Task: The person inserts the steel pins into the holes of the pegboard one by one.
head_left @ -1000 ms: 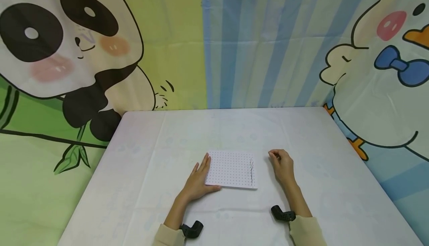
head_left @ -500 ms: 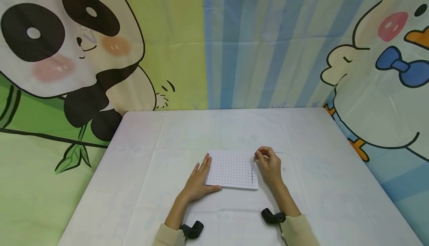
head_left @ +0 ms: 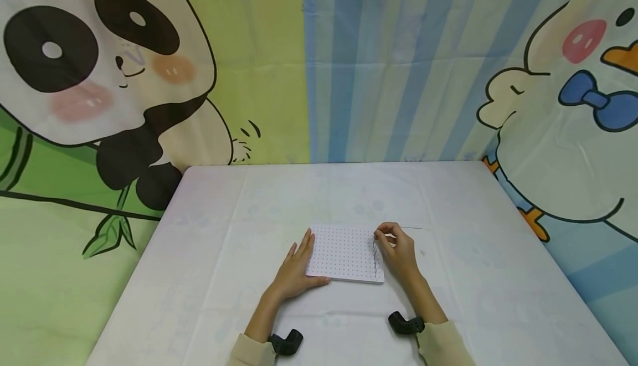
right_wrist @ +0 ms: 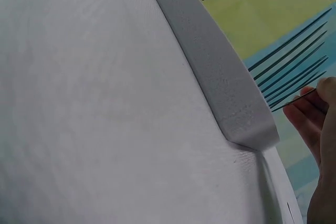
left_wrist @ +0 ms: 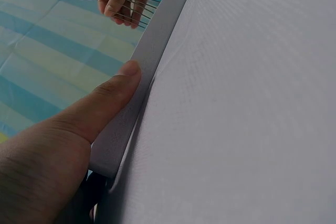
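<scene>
A white board [head_left: 339, 255] with a grid of small holes lies flat on the table. Along its right side stands a row of thin dark needles [right_wrist: 289, 56]. My left hand [head_left: 295, 272] rests against the board's left edge with straight fingers, and its thumb [left_wrist: 118, 95] presses on the front side. At the far right corner, my right hand [head_left: 400, 252] pinches another needle [right_wrist: 294, 102] between thumb and fingers, its lower end at the board's top. Whether that end sits in a hole cannot be made out.
One loose needle [head_left: 412, 227] lies on the white-covered table [head_left: 279, 200] behind the right hand. Cartoon-printed cloths hang at the back and sides. Each wrist wears a black camera [head_left: 286, 342].
My right hand has moved left from beside the board to its far right corner, bringing a needle to the row, then shifted slightly further left. The left hand stays in place.
</scene>
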A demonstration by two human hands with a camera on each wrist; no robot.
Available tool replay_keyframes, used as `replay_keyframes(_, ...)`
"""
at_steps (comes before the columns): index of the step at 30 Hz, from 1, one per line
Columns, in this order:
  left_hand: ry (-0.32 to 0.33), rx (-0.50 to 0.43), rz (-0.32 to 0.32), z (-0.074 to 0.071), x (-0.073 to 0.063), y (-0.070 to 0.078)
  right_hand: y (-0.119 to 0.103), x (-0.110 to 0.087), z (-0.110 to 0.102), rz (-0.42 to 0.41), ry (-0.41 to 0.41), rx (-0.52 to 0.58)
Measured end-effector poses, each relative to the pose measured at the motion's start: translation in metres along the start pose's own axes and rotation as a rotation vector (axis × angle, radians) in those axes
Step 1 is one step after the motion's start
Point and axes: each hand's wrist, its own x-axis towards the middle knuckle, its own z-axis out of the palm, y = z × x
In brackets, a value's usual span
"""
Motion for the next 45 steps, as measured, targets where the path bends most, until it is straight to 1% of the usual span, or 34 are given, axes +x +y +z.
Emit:
replay_keyframes(5, -0.016, 0.007, -0.012, -0.0001, 0.0008, 0.0001, 0.0024, -0.0006, -0.0001, -0.019, -0.006, -0.033)
replay_keyframes(12, -0.036, 0.003, -0.026, 0.0002, 0.0012, 0.0004, 0.0018, -0.0022, -0.0010, -0.020, -0.038, -0.041)
replay_keyframes(21, -0.031, 0.014, -0.020, -0.0014, 0.0023, 0.0015, 0.0005, -0.0002, -0.0038, -0.064, -0.076, -0.083)
replay_keyframes(30, -0.034, 0.014, -0.031, -0.0004, 0.0007, 0.0014, 0.0019, -0.0027, -0.0039, -0.066, -0.072, -0.068)
replay_keyframes(37, -0.004, 0.006, -0.016, -0.0005, -0.0007, 0.0010, 0.0039, -0.0012, -0.0038, -0.077, -0.068, -0.065)
replay_keyframes(45, -0.018, 0.008, -0.026, -0.0018, -0.0010, 0.0022, 0.0051, -0.0001, -0.0046, -0.082, -0.055, -0.055)
